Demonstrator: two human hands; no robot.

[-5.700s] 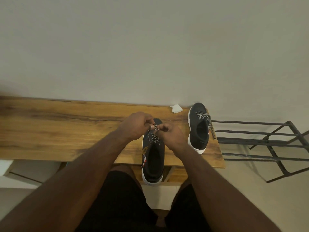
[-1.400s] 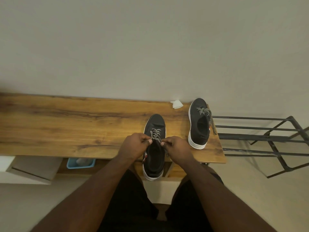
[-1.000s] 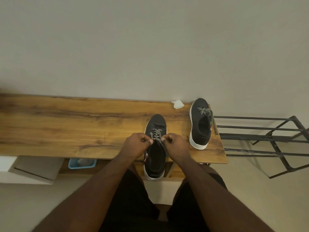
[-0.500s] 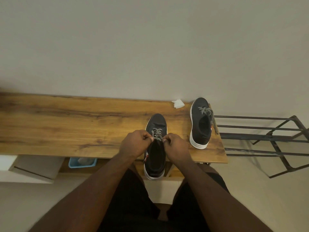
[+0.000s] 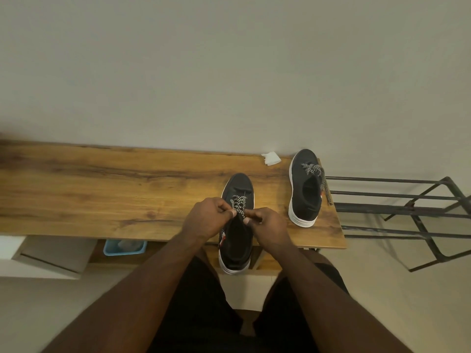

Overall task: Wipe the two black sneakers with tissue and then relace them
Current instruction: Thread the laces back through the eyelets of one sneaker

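Both hands are at work on the near sneaker (image 5: 238, 220), which lies toe-away on the wooden bench (image 5: 102, 189) with its heel hanging past the front edge, above the person's lap. The left hand (image 5: 206, 220) pinches the speckled lace (image 5: 238, 206) on its side of the tongue; the right hand (image 5: 267, 226) pinches the other strand, fingers curled, thumbs turned in toward the eyelets. Which eyelet is being threaded cannot be made out — the knuckles cover that row. Only the lower crossings show, so by my judgement the lacing of this shoe is partway done.

The second sneaker (image 5: 305, 187) stands to the right near the end of the bench, laced low down, with its loose lace end (image 5: 326, 192) trailing over the side toward the metal rack (image 5: 407, 207). A crumpled tissue (image 5: 271, 158) lies against the wall just beside its toe, which suggests the wiping is finished.

Risks noted:
- The near sneaker overhangs the edge; a firm pull on the lace toward the body could drag it off the bench.
- Uneven tension between the two strands would leave one end short for the upper eyelets.
- A skipped or doubled eyelet is easy here, given that the fingers hide the row.
- The dangling end on the second sneaker could snag the rack if that shoe is lifted carelessly.

A blue tub (image 5: 125, 247) sits under the bench — not involved.
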